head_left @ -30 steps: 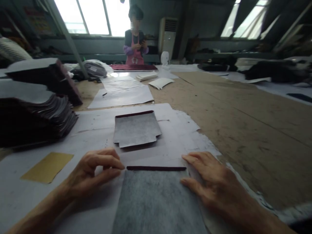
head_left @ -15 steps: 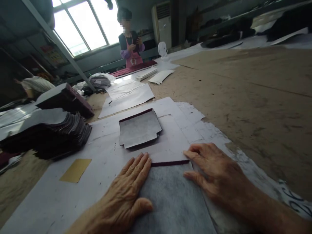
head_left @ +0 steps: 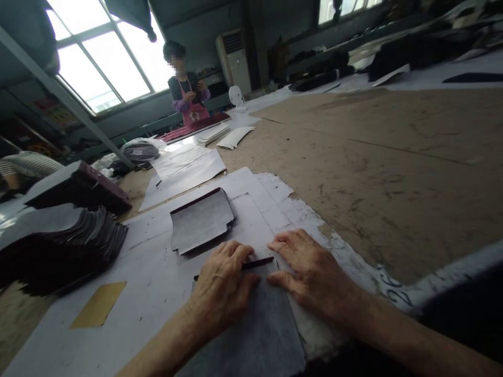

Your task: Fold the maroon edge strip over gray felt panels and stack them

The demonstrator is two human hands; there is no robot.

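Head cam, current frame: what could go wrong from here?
1. The dark strip along the grey sheet's far edge could end up crooked: the left hand hides part of it.
2. The right hand is close to the strip's right end; a nudge might shift it.
3. The nearer stack has uneven layers, so it might slip if bumped.
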